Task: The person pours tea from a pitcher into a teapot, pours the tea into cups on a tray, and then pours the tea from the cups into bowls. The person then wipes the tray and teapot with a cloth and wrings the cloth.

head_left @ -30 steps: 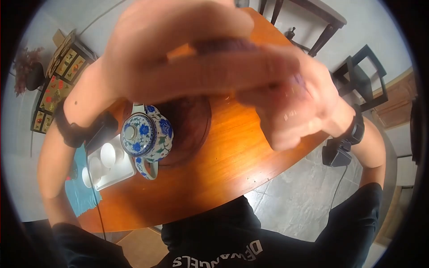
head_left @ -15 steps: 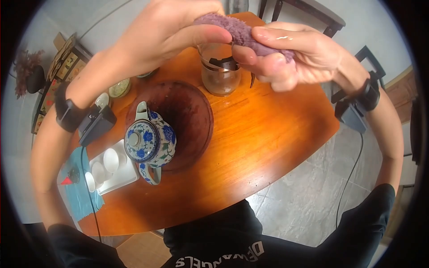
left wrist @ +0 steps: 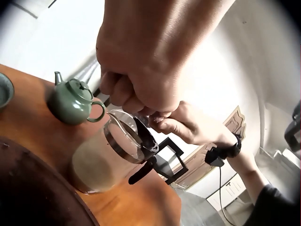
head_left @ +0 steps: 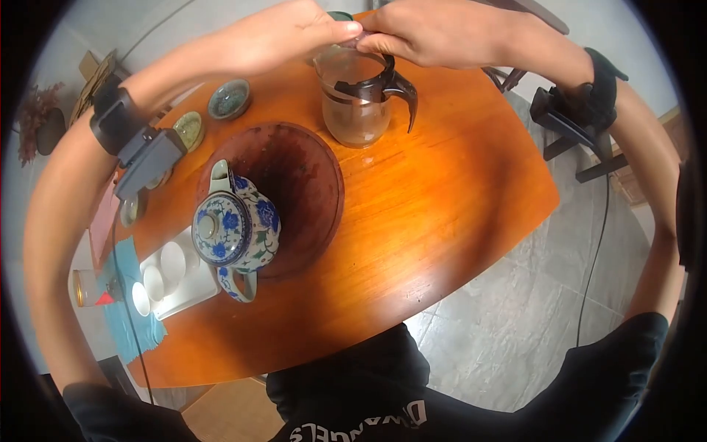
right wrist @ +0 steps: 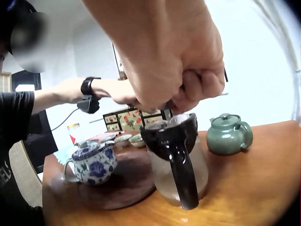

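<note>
Both hands meet over the mouth of a glass pitcher (head_left: 356,99) with a black band and handle, standing at the table's far side. My left hand (head_left: 335,31) and right hand (head_left: 375,40) pinch a small purple cloth (head_left: 353,43) between their fingertips at the pitcher's rim. Most of the cloth is hidden by the fingers. The left wrist view shows the left hand (left wrist: 141,101) curled just above the pitcher (left wrist: 106,157). In the right wrist view, the right hand (right wrist: 186,96) is curled above the black handle (right wrist: 181,174).
A blue-and-white teapot (head_left: 236,230) stands on a dark round tray (head_left: 302,177). A green teapot (right wrist: 228,134) sits behind the pitcher. Small bowls (head_left: 228,98) and a white tray of cups (head_left: 177,274) line the left edge of the orange wooden table (head_left: 442,199).
Both hands moved away from the camera and down to the pitcher's rim, carrying the purple cloth. The cloth, plainly visible before, is now mostly hidden between the fingertips.
</note>
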Motion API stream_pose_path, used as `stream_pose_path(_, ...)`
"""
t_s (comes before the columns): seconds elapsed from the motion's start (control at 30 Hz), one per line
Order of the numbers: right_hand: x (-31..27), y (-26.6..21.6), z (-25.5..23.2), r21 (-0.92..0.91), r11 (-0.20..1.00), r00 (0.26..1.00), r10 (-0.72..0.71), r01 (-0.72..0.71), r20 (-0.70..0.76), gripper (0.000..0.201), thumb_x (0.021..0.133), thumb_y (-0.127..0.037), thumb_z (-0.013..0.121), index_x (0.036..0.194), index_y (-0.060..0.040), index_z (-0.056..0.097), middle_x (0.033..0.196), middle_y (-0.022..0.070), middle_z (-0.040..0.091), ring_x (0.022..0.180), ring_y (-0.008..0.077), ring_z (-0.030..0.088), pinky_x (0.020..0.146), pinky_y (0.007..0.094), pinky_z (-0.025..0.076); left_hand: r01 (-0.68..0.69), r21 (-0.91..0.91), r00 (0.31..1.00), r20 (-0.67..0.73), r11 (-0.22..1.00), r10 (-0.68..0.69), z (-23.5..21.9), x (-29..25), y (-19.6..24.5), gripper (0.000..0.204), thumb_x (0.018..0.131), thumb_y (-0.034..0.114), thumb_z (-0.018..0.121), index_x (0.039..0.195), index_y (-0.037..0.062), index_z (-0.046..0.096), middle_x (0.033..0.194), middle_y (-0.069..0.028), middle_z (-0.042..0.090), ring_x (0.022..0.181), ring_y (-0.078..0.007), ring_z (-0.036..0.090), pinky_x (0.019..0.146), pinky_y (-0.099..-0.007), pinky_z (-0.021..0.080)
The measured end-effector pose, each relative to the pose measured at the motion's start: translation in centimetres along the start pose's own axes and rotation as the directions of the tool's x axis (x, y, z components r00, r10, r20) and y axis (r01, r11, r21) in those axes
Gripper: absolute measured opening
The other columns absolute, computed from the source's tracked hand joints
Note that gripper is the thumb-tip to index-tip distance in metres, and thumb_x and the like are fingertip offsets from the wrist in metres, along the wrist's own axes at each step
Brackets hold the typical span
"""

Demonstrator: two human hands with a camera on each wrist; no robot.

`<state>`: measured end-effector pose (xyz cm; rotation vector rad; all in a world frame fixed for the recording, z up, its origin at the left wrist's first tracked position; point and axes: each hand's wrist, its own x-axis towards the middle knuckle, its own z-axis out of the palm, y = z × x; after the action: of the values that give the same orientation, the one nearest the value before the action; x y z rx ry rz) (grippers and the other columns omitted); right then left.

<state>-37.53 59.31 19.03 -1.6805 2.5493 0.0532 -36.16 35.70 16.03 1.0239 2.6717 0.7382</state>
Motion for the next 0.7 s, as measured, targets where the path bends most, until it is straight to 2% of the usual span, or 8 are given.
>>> stream_pose_path(0.2, 0.4, -1.6, 0.9, -0.198, 0.977, 0.995, 0.062, -0.075, -0.072, 0.042, 0.106, -0.029, 0.049, 0.090, 0.0073, 0.062, 0.079, 0.0273, 0.066, 0.073, 0.0451, 0.065, 0.069, 0.0497, 0.054, 0.193, -0.100, 0.976, 0.118, 0.976, -0.181, -0.2, -0.4, 0.9, 0.060, 0.106, 0.056, 0.046, 0.063, 0.0156, 0.038, 0.056, 0.0096, 0.022, 0.051, -0.0057, 0.017, 0.047, -0.0281, 0.017)
stream_pose_path(0.3, 0.2, -2.2, 0.3, -0.136, 0.980, 0.989, 0.141, -0.144, -0.031, 0.043, 0.106, -0.030, 0.049, 0.088, 0.0065, 0.063, 0.076, 0.0254, 0.066, 0.069, 0.0422, 0.066, 0.066, 0.0482, 0.054, 0.233, -0.104, 0.971, 0.080, 0.967, -0.226, 0.2, -0.2, 1.5, 0.059, 0.106, 0.057, 0.044, 0.063, 0.0174, 0.034, 0.054, 0.0108, 0.019, 0.049, -0.0050, 0.014, 0.046, -0.0282, 0.013)
stream_pose_path(0.4, 0.7, -2.4, 0.9, -0.135, 0.954, 0.963, 0.266, -0.269, -0.041, 0.039, 0.104, -0.026, 0.051, 0.085, 0.0053, 0.063, 0.073, 0.0233, 0.066, 0.064, 0.0374, 0.065, 0.062, 0.0453, 0.053, 0.368, -0.128, 0.924, 0.161, 0.921, -0.347, -2.2, 0.9, 1.6, 0.047, 0.104, 0.043, 0.056, 0.070, 0.0119, 0.051, 0.056, 0.0077, 0.038, 0.049, -0.0056, 0.032, 0.046, -0.0250, 0.026)
stream_pose_path(0.47, 0.1, -3.5, -0.3, -0.083, 0.951, 0.953, 0.300, -0.297, 0.030, 0.037, 0.103, -0.024, 0.051, 0.083, 0.0048, 0.064, 0.072, 0.0226, 0.066, 0.062, 0.0356, 0.064, 0.060, 0.0441, 0.053, 0.510, -0.323, 0.770, 0.584, 0.797, -0.256, -3.8, 1.9, 2.1, 0.030, 0.107, 0.029, 0.051, 0.088, 0.0101, 0.065, 0.066, 0.0039, 0.048, 0.061, -0.0101, 0.042, 0.054, -0.0267, 0.035)
stream_pose_path(0.53, 0.3, -4.3, -0.4, -0.041, 0.944, 0.938, 0.329, -0.327, 0.106, 0.035, 0.102, -0.021, 0.052, 0.082, 0.0043, 0.064, 0.070, 0.0218, 0.066, 0.060, 0.0337, 0.063, 0.058, 0.0429, 0.052, 0.532, -0.294, 0.808, 0.455, 0.794, -0.373, -1.7, 1.3, 2.7, 0.039, 0.109, 0.036, 0.042, 0.085, 0.0114, 0.061, 0.062, 0.0063, 0.041, 0.056, -0.0098, 0.034, 0.051, -0.0271, 0.030)
stream_pose_path(0.57, 0.9, -4.7, 0.0, -0.153, 0.903, 0.900, 0.420, -0.401, 0.119, 0.033, 0.101, -0.019, 0.052, 0.082, 0.0041, 0.064, 0.069, 0.0212, 0.065, 0.058, 0.0328, 0.062, 0.057, 0.0424, 0.052, 0.555, -0.268, 0.825, 0.304, 0.788, -0.477, -0.9, 1.0, 3.1, 0.049, 0.112, 0.043, 0.033, 0.081, 0.0127, 0.056, 0.058, 0.0087, 0.035, 0.051, -0.0095, 0.025, 0.048, -0.0275, 0.025)
stream_pose_path(0.6, 1.3, -5.0, 0.3, -0.265, 0.846, 0.854, 0.506, -0.463, 0.123, 0.031, 0.100, -0.017, 0.052, 0.081, 0.0038, 0.064, 0.068, 0.0205, 0.065, 0.056, 0.0318, 0.062, 0.056, 0.0419, 0.052, 0.559, -0.271, 0.822, 0.305, 0.784, -0.481, -0.8, 0.9, 3.7, 0.049, 0.112, 0.043, 0.033, 0.081, 0.0127, 0.056, 0.058, 0.0087, 0.035, 0.051, -0.0095, 0.025, 0.048, -0.0275, 0.025)
stream_pose_path(0.7, 0.4, -4.3, -0.1, -0.166, 0.938, 0.947, 0.317, -0.303, 0.060, 0.036, 0.104, -0.022, 0.051, 0.080, 0.0020, 0.064, 0.065, 0.0175, 0.064, 0.055, 0.0300, 0.060, 0.055, 0.0418, 0.052, 0.570, -0.202, 0.809, 0.310, 0.797, -0.500, -1.1, 0.9, 4.6, 0.043, 0.112, 0.040, 0.035, 0.082, 0.0143, 0.053, 0.060, 0.0085, 0.035, 0.053, -0.0094, 0.026, 0.050, -0.0270, 0.027)
